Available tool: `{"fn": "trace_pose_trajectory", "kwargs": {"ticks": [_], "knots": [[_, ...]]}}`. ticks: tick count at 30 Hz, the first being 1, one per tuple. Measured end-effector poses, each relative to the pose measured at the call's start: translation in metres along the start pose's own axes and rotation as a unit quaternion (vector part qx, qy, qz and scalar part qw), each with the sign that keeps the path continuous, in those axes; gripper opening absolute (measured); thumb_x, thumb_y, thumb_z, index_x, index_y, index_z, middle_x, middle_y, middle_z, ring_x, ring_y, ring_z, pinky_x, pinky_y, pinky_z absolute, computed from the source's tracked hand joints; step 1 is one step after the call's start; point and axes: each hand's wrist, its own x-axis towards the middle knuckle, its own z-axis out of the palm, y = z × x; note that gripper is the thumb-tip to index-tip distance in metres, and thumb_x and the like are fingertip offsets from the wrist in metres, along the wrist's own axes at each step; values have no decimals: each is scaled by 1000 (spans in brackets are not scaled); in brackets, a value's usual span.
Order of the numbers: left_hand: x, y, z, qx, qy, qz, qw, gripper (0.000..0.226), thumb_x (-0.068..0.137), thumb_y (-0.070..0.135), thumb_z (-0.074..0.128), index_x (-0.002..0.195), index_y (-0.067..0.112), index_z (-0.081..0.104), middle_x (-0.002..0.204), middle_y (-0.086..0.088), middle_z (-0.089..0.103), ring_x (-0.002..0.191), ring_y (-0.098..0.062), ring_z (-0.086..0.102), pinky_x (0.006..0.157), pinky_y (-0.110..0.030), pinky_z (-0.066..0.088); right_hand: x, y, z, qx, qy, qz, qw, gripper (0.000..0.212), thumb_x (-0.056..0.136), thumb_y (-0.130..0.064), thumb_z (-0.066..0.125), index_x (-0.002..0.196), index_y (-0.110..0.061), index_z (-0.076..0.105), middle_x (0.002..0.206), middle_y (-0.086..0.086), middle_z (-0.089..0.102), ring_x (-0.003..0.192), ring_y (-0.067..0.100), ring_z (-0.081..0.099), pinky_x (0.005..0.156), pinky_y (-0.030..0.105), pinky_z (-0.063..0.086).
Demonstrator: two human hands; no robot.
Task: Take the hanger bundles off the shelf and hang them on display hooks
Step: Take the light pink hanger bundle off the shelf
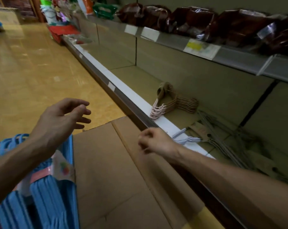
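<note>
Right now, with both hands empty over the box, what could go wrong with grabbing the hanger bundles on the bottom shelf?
The pink hanger bundle overhangs the shelf edge, so a careless brush could knock it off. The grey hanger bundle lies splayed in shadow and might snag or come apart when lifted. The cardboard box sits against the shelf and may hamper the reach.

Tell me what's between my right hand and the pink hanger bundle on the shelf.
In the head view, only the shelf's white front edge separates the right hand from the pink hanger bundle.

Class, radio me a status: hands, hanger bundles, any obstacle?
Left hand open, right hand curled, both empty. Pink hanger bundle lies on bottom shelf. Cardboard box stands before shelf.
</note>
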Motion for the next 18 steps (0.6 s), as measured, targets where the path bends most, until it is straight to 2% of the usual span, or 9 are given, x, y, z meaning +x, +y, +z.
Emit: {"fn": "trace_pose_trajectory", "kwargs": {"ticks": [3, 6, 8, 10, 12, 15, 16, 18], "knots": [[0, 3, 28, -19, -16, -1, 1000, 23, 101, 26, 49, 119, 24, 63, 106, 3, 69, 93, -13, 70, 86, -38, 55, 28, -7, -45, 61, 95, 29, 993, 26, 99, -18, 60, 111, 5, 60, 86, 16, 63, 77, 27, 61, 77, 40, 54], [1, 4, 52, -35, -32, -7, 999, 23, 100, 26, 49, 119, 25, 62, 105, 4, 69, 90, -11, 70, 79, -32, 54, 57, -10, -87, 160, 156, 66, 972, 24, 99, -25, 61, 100, -1, 62, 96, 14, 60, 86, 25, 61, 79, 40, 59], [3, 3, 65, -42, -41, -11, 998, 24, 100, 26, 50, 121, 25, 62, 104, 4, 69, 88, -8, 71, 77, -30, 54, 71, -9, -104, 203, 163, 102, 960, 26, 101, -32, 56, 90, -9, 60, 84, 8, 56, 77, 18, 57, 79, 39, 58], [7, 0, 75, -50, -40, -18, 998, 24, 100, 24, 51, 121, 24, 62, 101, 4, 69, 87, -8, 71, 77, -31, 55, 81, -10, -114, 226, 155, 140, 952, 31, 103, -35, 50, 83, -13, 57, 77, 5, 56, 69, 15, 54, 70, 34, 59], [13, -6, 82, -67, -30, -34, 997, 23, 100, 23, 52, 119, 24, 63, 96, 4, 71, 86, -9, 71, 76, -32, 56, 98, -7, -121, 244, 148, 159, 945, 34, 102, -39, 50, 85, -12, 57, 85, 7, 64, 71, 16, 59, 62, 34, 59], [17, -15, 91, -103, -29, -58, 993, 21, 99, 21, 53, 116, 27, 64, 92, 11, 72, 86, -9, 72, 75, -32, 55, 122, 1, -122, 219, 141, 175, 950, 42, 98, -51, 53, 108, -11, 60, 109, 11, 67, 83, 22, 64, 72, 43, 59], [19, -17, 95, -110, -28, -63, 992, 20, 99, 20, 53, 114, 27, 64, 92, 11, 72, 86, -10, 72, 76, -32, 56, 131, 5, -121, 218, 144, 177, 949, 44, 96, -52, 56, 110, -11, 60, 107, 11, 66, 84, 23, 64, 68, 44, 59], [23, -20, 104, -120, -27, -67, 990, 20, 99, 18, 54, 112, 27, 65, 93, 8, 73, 86, -13, 72, 77, -35, 57, 144, 10, -118, 217, 150, 181, 947, 41, 92, -54, 60, 99, -13, 60, 99, 9, 65, 85, 23, 63, 62, 44, 61]]}}
